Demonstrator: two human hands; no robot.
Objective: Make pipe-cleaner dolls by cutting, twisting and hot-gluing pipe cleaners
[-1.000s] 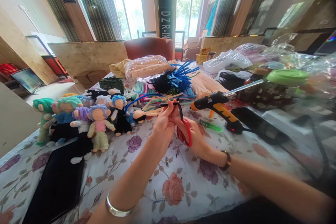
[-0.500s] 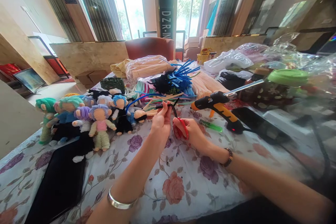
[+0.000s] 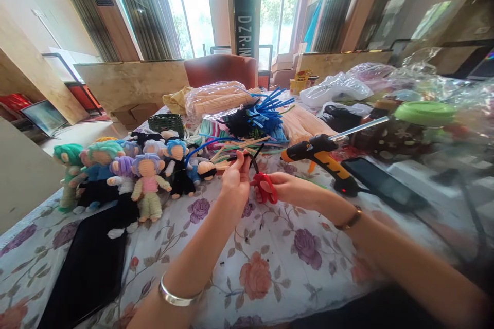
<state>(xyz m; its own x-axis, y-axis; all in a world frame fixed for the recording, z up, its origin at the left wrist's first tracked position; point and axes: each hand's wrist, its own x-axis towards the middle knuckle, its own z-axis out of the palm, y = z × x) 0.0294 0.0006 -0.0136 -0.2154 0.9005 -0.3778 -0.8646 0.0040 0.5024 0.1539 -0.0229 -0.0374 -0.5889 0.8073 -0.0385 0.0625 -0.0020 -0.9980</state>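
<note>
The fingers of my left hand (image 3: 237, 172) are pinched on a dark piece that looks like a black pipe cleaner (image 3: 261, 148), its end sticking out past the fingertips. Red-handled scissors (image 3: 270, 194) are in my right hand (image 3: 287, 188), with the blades pointing up beside the left fingertips and close to the black piece. Whether the blades touch it I cannot make out. Just beyond both hands lie loose pipe cleaners (image 3: 247, 143) in several colours. To the right, a black and orange glue gun (image 3: 324, 162) stands with a clear glue stick in its back.
Several small dolls (image 3: 148, 182) stand at the left behind a black tablet-like slab (image 3: 87, 262). A dark phone (image 3: 380, 180) lies right of the glue gun. Farther back are blue pipe cleaners (image 3: 268, 113), plastic bags (image 3: 335, 87) and a green-lidded jar (image 3: 424, 113). Dark scraps dot the flowered tablecloth (image 3: 216, 298).
My right hand has turned on the scissors, its wrist shifting slightly up and right; the handles sit differently and the green cutter behind is now mostly covered. My left hand stays almost in place.
</note>
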